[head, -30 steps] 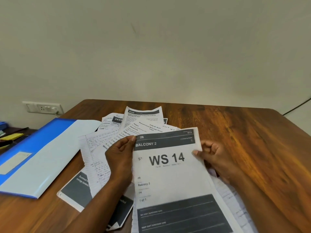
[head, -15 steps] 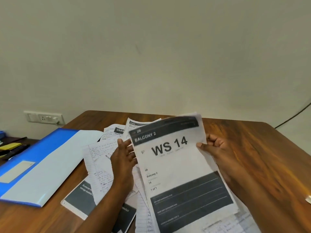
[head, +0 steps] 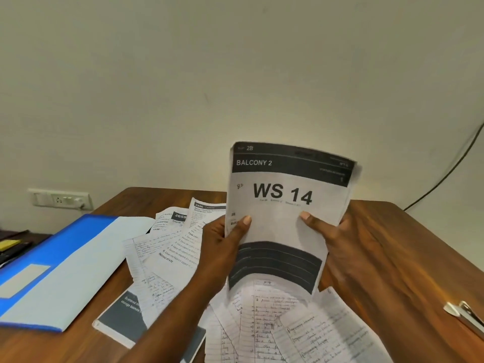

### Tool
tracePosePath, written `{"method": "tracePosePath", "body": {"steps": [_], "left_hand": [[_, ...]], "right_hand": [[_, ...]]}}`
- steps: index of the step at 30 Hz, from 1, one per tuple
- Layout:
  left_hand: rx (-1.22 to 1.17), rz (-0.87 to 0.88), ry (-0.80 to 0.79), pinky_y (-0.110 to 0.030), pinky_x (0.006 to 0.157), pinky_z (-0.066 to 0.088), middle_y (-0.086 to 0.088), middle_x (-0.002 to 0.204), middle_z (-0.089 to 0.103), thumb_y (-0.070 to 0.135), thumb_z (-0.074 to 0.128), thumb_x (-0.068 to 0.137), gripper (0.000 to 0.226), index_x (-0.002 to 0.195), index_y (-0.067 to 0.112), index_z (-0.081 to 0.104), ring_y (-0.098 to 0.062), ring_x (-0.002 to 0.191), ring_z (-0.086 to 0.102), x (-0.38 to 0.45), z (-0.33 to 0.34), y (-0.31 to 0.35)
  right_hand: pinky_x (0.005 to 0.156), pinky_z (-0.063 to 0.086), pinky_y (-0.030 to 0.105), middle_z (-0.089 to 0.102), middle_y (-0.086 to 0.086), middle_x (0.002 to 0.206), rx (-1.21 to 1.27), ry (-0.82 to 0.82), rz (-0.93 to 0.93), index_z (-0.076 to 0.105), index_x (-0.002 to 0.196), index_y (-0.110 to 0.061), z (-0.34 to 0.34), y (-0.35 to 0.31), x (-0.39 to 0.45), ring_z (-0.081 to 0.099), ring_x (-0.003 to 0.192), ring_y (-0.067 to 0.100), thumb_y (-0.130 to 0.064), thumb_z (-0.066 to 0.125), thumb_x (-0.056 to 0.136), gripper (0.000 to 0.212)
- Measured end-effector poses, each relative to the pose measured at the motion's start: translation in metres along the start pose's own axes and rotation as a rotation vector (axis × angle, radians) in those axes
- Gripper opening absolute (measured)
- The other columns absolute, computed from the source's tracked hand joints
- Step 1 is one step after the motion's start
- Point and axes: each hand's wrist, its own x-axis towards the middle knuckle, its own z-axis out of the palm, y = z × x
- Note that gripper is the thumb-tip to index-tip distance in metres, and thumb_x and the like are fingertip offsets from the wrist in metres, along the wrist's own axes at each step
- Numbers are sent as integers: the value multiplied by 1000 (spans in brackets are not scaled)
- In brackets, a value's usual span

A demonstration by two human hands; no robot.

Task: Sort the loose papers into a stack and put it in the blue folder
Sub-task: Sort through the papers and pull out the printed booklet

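Where flat before, "WS 14" sheet (head: 285, 213) upright.

Single head-worn wide-angle view; looks forward and slightly down from the person's own seat; near edge of the wooden table (head: 392, 258) fills the lower half, close in; wall (head: 235, 74) fills the upper half; both forearms enter from the bottom; edges bowed by the lens.

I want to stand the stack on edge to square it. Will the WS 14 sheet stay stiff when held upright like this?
Probably not. The WS 14 sheet already bows outward between the left hand and right hand, so it looks thin and floppy. Its lower edge curls forward, unsupported. It seems light, since thumbs alone pin its front.
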Motion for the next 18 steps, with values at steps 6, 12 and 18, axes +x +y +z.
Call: {"method": "tracePosePath", "body": {"steps": [6, 12, 18], "left_hand": [[155, -167, 16, -45, 90, 64, 0, 122, 74, 76, 71, 74, 76, 131, 28, 60, -25, 105, 75, -21, 2, -36], [153, -170, 75, -47, 92, 63, 2, 119, 73, 54, 71, 85, 49, 128, 31, 60, -27, 107, 73, -22, 0, -43], [164, -278, 50, -54, 95, 61, -2, 116, 75, 34, 72, 96, 24, 118, 34, 62, -25, 112, 73, -27, -7, -66]], "right_hand": [[105, 53, 50, 66, -13, 113, -212, -39, 29, 51, 111, -42, 9, 22, -10, 64, 118, 26, -24, 82, 87, 43], [107, 47, 47, 58, -13, 111, -240, 1, -12, 42, 120, -38, 3, 29, -1, 57, 113, 21, -24, 81, 90, 52], [123, 33, 59, 41, 3, 159, -292, -72, 149, 23, 161, -22, 4, 54, -8, 36, 151, 33, -50, 81, 80, 103]]}}
